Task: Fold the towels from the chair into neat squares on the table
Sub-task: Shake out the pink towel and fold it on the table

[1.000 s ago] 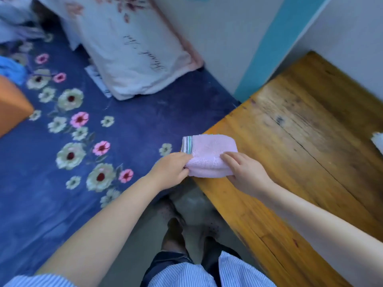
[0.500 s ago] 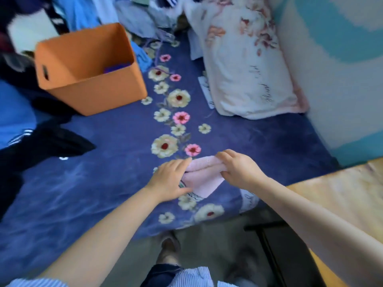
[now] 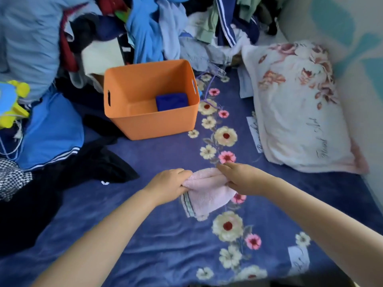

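Observation:
A small folded pink towel [image 3: 207,195] with a striped border hangs between my two hands above the blue floral blanket. My left hand [image 3: 169,184] grips its left top edge, fingers curled round the fabric. My right hand [image 3: 238,179] pinches its right top edge. The towel's lower part droops toward me. An orange plastic bin [image 3: 145,123] stands farther back, left of centre, with a folded dark blue cloth [image 3: 172,101] lying inside at its right end. The table is out of view.
The blue floral blanket [image 3: 165,235] covers the bed below my hands. A floral pillow [image 3: 300,112] lies at the right against the wall. A heap of clothes [image 3: 145,27] fills the back, and black and blue garments [image 3: 62,162] spread at the left.
The view swung left from the wooden table to the bed. Both hands carried the pink towel off the table corner and now hold it over the blanket, nearer the orange bin.

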